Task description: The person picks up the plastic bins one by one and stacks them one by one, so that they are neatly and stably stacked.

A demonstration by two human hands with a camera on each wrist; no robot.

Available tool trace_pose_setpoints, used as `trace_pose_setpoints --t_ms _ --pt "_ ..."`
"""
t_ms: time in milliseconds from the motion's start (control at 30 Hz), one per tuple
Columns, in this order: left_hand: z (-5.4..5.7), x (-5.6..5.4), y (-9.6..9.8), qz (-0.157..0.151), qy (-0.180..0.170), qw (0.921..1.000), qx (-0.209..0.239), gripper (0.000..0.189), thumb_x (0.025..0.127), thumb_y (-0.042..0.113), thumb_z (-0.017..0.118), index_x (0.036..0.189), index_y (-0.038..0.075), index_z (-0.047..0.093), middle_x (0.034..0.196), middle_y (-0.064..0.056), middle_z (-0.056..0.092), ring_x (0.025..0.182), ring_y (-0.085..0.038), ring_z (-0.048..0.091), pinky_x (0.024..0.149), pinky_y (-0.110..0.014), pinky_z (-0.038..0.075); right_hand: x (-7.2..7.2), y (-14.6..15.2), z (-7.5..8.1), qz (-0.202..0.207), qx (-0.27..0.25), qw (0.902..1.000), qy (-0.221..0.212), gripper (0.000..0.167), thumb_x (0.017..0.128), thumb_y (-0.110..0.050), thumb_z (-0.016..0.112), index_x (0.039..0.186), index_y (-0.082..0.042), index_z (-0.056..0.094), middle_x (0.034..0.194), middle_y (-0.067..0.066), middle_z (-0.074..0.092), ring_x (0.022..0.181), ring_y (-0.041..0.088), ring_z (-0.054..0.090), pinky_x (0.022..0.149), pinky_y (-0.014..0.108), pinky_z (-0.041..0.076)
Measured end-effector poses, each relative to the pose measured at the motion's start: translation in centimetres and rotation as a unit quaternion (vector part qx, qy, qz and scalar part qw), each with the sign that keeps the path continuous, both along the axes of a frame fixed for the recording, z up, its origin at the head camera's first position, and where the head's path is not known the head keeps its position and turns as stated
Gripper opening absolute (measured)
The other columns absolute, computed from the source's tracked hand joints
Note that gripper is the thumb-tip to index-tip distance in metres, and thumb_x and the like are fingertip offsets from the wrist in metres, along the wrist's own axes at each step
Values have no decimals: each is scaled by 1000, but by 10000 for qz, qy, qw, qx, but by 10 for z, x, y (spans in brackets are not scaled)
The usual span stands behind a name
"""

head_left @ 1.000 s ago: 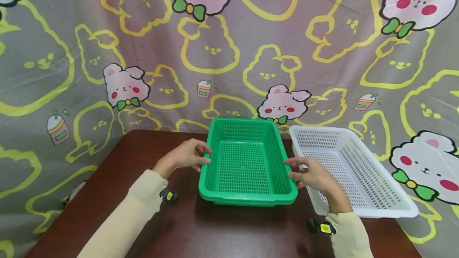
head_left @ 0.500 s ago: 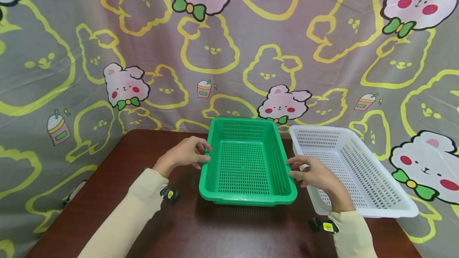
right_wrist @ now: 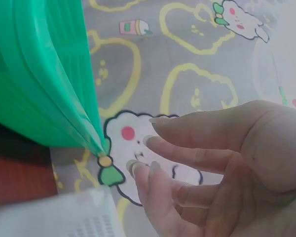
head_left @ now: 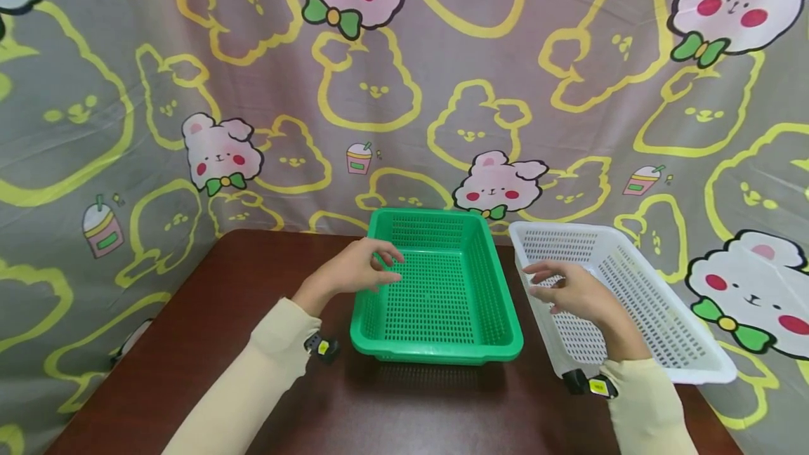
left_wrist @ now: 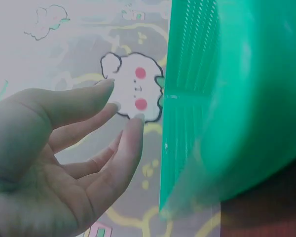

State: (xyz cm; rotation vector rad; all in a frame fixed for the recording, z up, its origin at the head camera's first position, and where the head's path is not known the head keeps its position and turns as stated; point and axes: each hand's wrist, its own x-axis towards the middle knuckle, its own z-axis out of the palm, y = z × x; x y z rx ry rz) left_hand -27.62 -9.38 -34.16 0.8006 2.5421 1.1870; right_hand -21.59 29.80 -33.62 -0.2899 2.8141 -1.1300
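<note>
A green plastic basket (head_left: 436, 352) with slotted walls and base stands on the table in the middle of the head view. Over its left rim hovers my left hand (head_left: 357, 269), fingers loosely bent and holding nothing. In the left wrist view the thumb and fingers (left_wrist: 130, 153) of that hand are spread apart beside the basket's side. My right hand (head_left: 578, 293) is raised over the near-left part of a white plastic basket (head_left: 695, 374), to the right of the green one. Nothing lies between the relaxed fingers (right_wrist: 187, 123) of the right hand in the right wrist view.
The dark reddish-brown table (head_left: 253, 258) carries both baskets, with the white one close along its right side. Behind and at both sides hangs a grey curtain (head_left: 392, 97) printed with rabbits and yellow outlines. Each wrist wears a small dark camera on a strap.
Both hands have left the green basket's rims. The left has risen and shifted right over the basket's edge; the right has moved right, over the white basket. The baskets have stayed in place.
</note>
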Motion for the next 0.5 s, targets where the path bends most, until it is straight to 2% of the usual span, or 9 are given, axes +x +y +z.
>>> trace_pose_setpoints --t_ms 233,500 --pt "4 2 32 -279 512 9982 -130 31 96 21 74 126 15 71 120 -12 68 106 -22 72 84 -33 60 -5 26 13 -238 409 9989 2 45 98 -13 68 137 6 58 127 35 63 92 29 73 73 41 64" --pt "2 6 71 -509 468 9975 -145 39 97 21 74 135 14 67 125 -12 67 116 -26 71 97 -41 59 -8 62 29 -302 835 9960 65 47 98 -13 68 136 10 56 125 38 61 94 30 72 77 45 65"
